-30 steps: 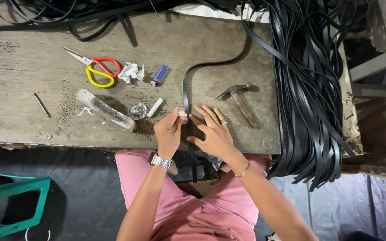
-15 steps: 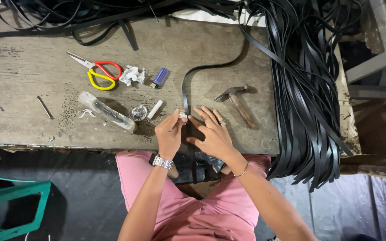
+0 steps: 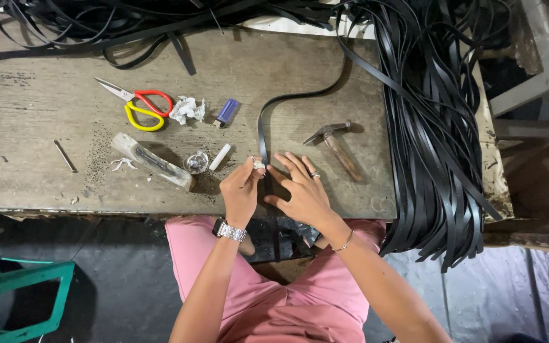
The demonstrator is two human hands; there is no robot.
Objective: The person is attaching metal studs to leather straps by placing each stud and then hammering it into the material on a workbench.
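Observation:
A single black strap (image 3: 263, 130) curves down the worn wooden table (image 3: 46, 127) to its front edge. My right hand (image 3: 303, 194) lies flat on the strap there, fingers spread, pressing it down. My left hand (image 3: 241, 190), with a metal watch on the wrist, pinches a small whitish object (image 3: 258, 165) right beside the strap. What that object is cannot be made out.
A hammer (image 3: 335, 146) lies just right of my hands. To the left sit a small white stick (image 3: 219, 157), a round metal cap (image 3: 196, 162), a clear tool (image 3: 150, 160), a blue lighter (image 3: 227, 112), crumpled paper and red-yellow scissors (image 3: 141, 105). Many black straps (image 3: 433, 127) hang over the right edge.
Both hands stay at the same spot on the strap; only slight finger movement shows.

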